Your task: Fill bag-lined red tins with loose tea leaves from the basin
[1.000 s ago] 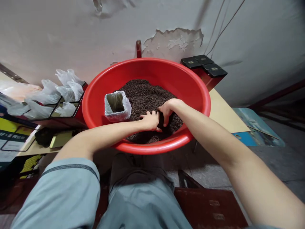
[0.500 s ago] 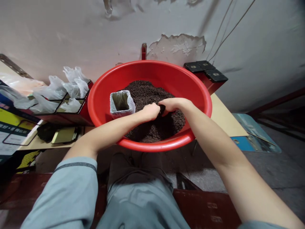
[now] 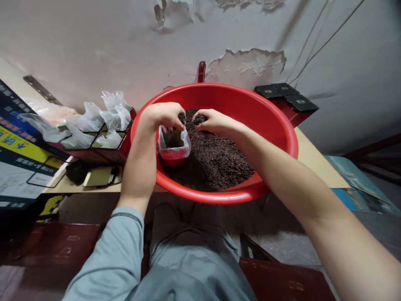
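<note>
A wide red basin (image 3: 241,195) holds a heap of dark, loose dried tea leaves (image 3: 225,161). Inside it at the left stands a red tin (image 3: 174,161), its clear plastic liner (image 3: 186,147) folded out over the mouth. My left hand (image 3: 166,115) is over the back of the tin's opening, fingers curled round a clump of the leaves. Close by on the right, above the heap, my right hand (image 3: 214,121) grips another clump between thumb and fingers. A gap separates the two hands. The left fingertips partly hide the tin's far edge.
Several tins with plastic liners (image 3: 108,140) stand left of the basin, beside a printed carton (image 3: 25,154). A gold lid (image 3: 99,177) lies on the table in front of them. Black-lidded red tins (image 3: 300,104) stand at the back right, near the wall.
My hands were together low in the leaves; now they are raised and apart, each with a clump. My left hand has moved left to the tin. The camera view has shifted.
</note>
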Motion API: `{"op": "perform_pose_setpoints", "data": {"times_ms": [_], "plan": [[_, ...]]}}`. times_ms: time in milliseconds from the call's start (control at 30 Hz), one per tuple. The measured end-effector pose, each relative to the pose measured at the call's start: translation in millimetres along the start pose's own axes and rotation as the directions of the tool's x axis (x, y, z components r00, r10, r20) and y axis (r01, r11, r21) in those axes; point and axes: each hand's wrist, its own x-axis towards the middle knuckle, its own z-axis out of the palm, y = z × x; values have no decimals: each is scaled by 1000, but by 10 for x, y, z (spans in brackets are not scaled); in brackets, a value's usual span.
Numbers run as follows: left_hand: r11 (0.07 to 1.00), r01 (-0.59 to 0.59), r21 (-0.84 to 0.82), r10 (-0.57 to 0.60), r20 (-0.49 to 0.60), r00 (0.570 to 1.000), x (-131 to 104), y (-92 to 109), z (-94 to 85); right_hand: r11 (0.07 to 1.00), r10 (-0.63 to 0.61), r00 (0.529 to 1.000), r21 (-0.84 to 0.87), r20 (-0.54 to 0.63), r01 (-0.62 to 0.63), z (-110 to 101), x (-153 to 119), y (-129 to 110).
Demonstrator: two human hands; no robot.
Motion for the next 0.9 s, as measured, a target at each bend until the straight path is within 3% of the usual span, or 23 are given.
{"op": "perform_pose_setpoints", "data": {"times_ms": [100, 233, 400, 533, 600, 700, 767, 833, 900], "plan": [[999, 23, -24, -22, 26, 999, -52, -307, -82, 981, -30, 999, 192, 35, 23, 220, 234, -244], [997, 42, -66, -39, 43, 998, -89, -423, -83, 923, -46, 997, 384, 67, 17, 379, 408, -406], [989, 48, -142, -51, -17, 999, -131, -392, -72, 861, -24, 984, 503, 177, -70, 224, 323, -414], [994, -43, -97, 37, -68, 997, -162, -373, -61, 961, 38, 983, 263, 180, -85, -108, 173, -209], [997, -54, -51, 50, -80, 996, -165, -335, -57, 989, 72, 986, 116, 149, -90, -249, 105, 11], [998, -55, 19, 57, -156, 986, -119, -133, -9, 978, 211, 973, -16, 91, -210, -359, -1, 441], [994, -77, 74, 93, -246, 965, -51, 129, 96, 921, 333, 942, -231, 47, -314, -376, -79, 729], [986, -108, 130, 139, -262, 955, 34, 442, 290, 805, 456, 886, -463, 86, -370, -371, -152, 966], [972, -145, 187, 166, -102, 981, 129, 712, 568, 723, 562, 801, -593, 207, -354, -346, -206, 1133]]}}
